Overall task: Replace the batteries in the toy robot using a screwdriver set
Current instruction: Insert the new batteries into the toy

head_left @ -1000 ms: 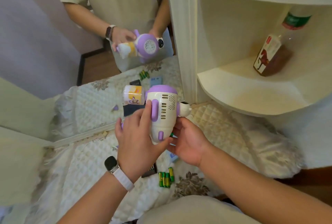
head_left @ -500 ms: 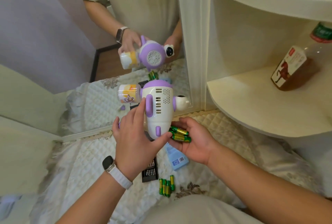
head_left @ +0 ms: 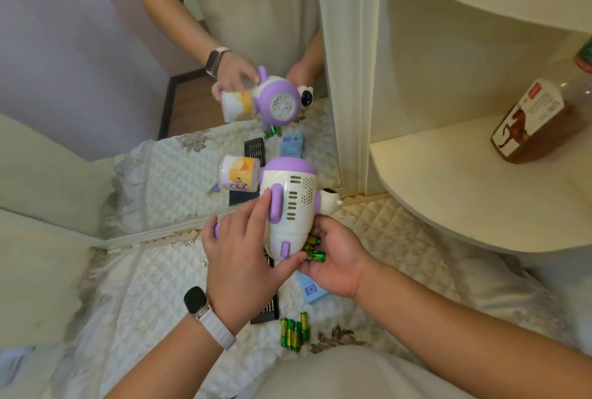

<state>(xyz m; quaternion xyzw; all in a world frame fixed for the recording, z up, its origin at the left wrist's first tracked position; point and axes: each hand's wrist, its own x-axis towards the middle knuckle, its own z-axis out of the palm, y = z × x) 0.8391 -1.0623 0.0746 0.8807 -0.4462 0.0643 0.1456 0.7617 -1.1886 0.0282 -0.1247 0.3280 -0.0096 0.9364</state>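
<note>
The white and purple toy robot [head_left: 290, 206] is held in the air above the quilted table, in front of a mirror. My left hand [head_left: 240, 257] grips its body from the left, thumb under its lower end. My right hand [head_left: 336, 257] is cupped under the toy and holds several green batteries [head_left: 314, 249] in its palm. Several more green batteries [head_left: 293, 333] lie on the cloth near the front edge. The black screwdriver set [head_left: 267, 312] lies below my hands, mostly hidden by them.
A blue box [head_left: 312, 288] lies beside the screwdriver set. The mirror [head_left: 96, 78] stands behind the toy and reflects it. A corner shelf [head_left: 448, 181] to the right juts over the table and carries a brown bottle [head_left: 528, 123]. A quilted cloth [head_left: 144, 286] covers the table.
Batteries have appeared in my right palm under the toy; a second ago none showed there. The toy stays in my left hand.
</note>
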